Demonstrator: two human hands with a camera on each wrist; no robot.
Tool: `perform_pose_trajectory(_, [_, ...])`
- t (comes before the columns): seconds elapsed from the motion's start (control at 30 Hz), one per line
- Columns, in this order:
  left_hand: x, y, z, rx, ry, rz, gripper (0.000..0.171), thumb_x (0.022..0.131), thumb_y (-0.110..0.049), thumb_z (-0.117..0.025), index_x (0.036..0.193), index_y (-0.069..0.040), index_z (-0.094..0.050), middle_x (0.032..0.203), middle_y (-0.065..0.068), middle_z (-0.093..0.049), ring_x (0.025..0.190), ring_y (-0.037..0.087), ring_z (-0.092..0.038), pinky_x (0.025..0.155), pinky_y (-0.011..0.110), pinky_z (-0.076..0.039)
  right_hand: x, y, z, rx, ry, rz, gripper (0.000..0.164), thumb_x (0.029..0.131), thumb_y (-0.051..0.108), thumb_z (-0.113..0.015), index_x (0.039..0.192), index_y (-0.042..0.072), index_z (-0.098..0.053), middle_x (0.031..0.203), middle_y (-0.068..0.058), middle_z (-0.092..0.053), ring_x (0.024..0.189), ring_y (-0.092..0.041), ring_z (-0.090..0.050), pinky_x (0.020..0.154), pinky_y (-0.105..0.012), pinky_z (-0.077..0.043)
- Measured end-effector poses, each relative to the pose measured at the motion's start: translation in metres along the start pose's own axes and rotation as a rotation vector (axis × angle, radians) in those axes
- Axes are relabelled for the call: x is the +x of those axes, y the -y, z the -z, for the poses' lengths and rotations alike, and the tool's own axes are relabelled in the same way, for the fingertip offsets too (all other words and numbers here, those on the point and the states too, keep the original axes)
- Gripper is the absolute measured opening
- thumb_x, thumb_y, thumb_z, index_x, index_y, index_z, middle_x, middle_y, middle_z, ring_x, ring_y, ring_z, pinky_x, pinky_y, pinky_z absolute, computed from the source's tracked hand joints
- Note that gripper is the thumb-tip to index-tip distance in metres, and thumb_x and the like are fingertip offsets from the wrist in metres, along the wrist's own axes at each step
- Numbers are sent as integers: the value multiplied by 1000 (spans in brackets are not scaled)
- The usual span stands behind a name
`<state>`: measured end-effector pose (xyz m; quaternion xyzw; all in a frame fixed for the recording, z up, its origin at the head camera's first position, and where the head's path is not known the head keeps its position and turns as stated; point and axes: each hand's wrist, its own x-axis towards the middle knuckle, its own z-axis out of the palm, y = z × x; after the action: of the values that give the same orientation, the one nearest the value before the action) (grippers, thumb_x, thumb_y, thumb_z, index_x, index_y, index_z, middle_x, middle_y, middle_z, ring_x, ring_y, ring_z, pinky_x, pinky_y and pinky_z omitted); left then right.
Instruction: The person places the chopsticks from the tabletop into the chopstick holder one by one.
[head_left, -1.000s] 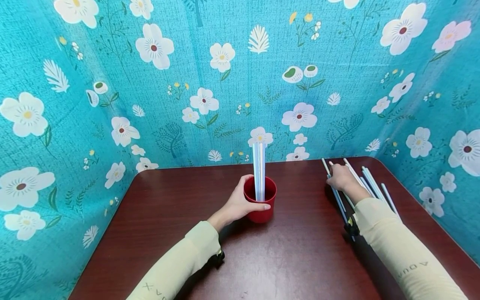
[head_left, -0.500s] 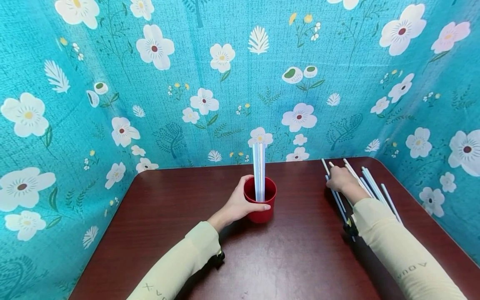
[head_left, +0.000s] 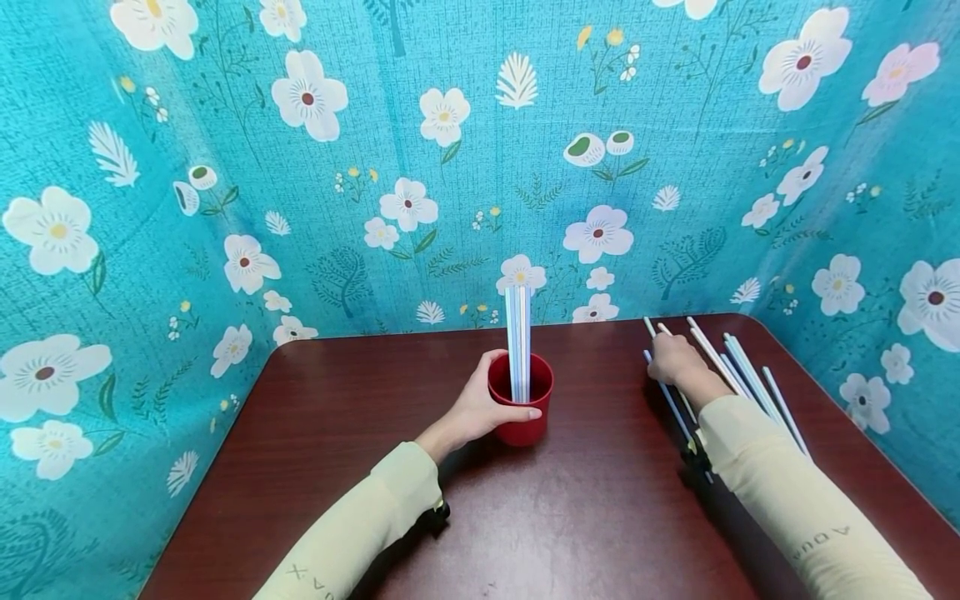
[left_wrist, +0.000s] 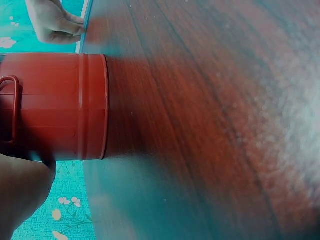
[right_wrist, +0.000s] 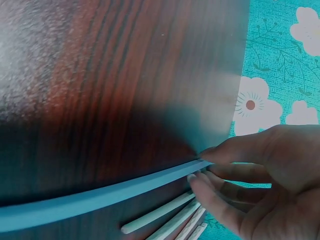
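Observation:
My left hand [head_left: 480, 404] grips a red cup [head_left: 521, 429] from its left side, with the thumb across the front just below the rim. A bundle of several thin blue and white sticks [head_left: 517, 342] stands upright in it. In the left wrist view the cup [left_wrist: 55, 105] shows a loop handle. At the right of the table, my right hand [head_left: 678, 360] pinches the far end of a light-blue stick [right_wrist: 110, 197] between thumb and fingers. That stick lies low along the tabletop, its near part running past the wrist.
Several more pale sticks [head_left: 742, 367] lie on the dark red-brown table [head_left: 375, 375], beside and under the right forearm. Shorter white ends [right_wrist: 157, 212] show below the blue stick in the right wrist view. A teal floral curtain [head_left: 450, 167] hangs around the table's far edges.
My right hand has shifted slightly left, and the far end of the blue stick has moved left with it. My left hand and the cup have stayed in place.

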<state>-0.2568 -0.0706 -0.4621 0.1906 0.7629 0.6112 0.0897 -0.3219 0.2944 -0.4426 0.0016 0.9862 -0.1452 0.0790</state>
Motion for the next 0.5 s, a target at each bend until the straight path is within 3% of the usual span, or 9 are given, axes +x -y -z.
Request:
perform_pose_trajectory(0.3, [-1,0,0,-4,-2,-2,90,74,-26,-93,145,-33,-37,138,-11,-53,128,18,-50,87,40,-60,-2,2,1,-27,41,6,4,79,-2,-58,75,-1,-57,75,-20,-58,66,-32,-58,55,-36,-49])
perform_pose_trajectory(0.5, [-2,2,0,-8,0,4,90,74,-28,-93,145,-32,-37,138,-10,-53,128,19,-50,87,40,-59,-4,7,4,-18,143,4,1,83,-5,-57,84,-5,-58,78,-18,-62,58,-23,-64,51,-30,-52])
